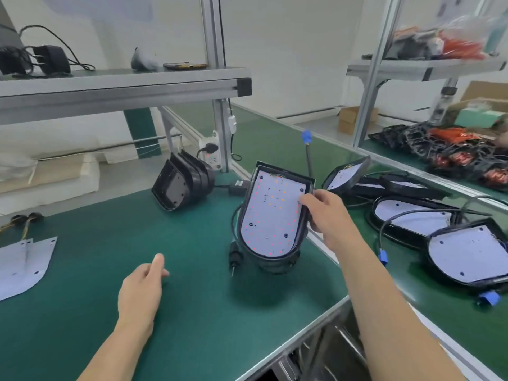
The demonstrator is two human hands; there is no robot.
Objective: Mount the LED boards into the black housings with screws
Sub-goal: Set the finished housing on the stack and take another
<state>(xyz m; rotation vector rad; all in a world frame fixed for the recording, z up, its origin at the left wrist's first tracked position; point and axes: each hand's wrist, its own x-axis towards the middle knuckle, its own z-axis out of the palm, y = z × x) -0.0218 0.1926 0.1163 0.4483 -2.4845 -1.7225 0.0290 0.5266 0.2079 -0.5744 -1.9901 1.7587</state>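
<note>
Head view, nearest zone: we see the left hand (140,292) low over the green bench mat (192,325), holding nothing, with its fingers loosely curled and its thumb extended. We cannot tell whether it touches the mat.

To the right and slightly farther, the right hand (327,218) grips the right edge of the black housing (270,264). The thumb lies on the front face and the fingers curl behind the rim. This housing stands tilted on its rounded end on the mat, near the right edge of the bench. The LED board (270,218) is seated inside it and fills the opening. Red and orange dots show across the board, along with several dark round heads. A black cable (233,229) loops along the housing's left side and ends in a plug (233,255) near the mat.

At the near left edge, loose LED boards (22,268) lie flat on the mat, outside any housing.

On the right-hand belt (412,284), we see further housings (472,254), each holding a white board, with cables and blue connectors (383,257) among them.

Farther back on the mat, a stack of empty housings (181,185) lies on its side, nested one into another.

Beyond it, a power strip (211,152) is fixed to the frame post. On the far right bench lies a heap of black frames (428,144).
</note>
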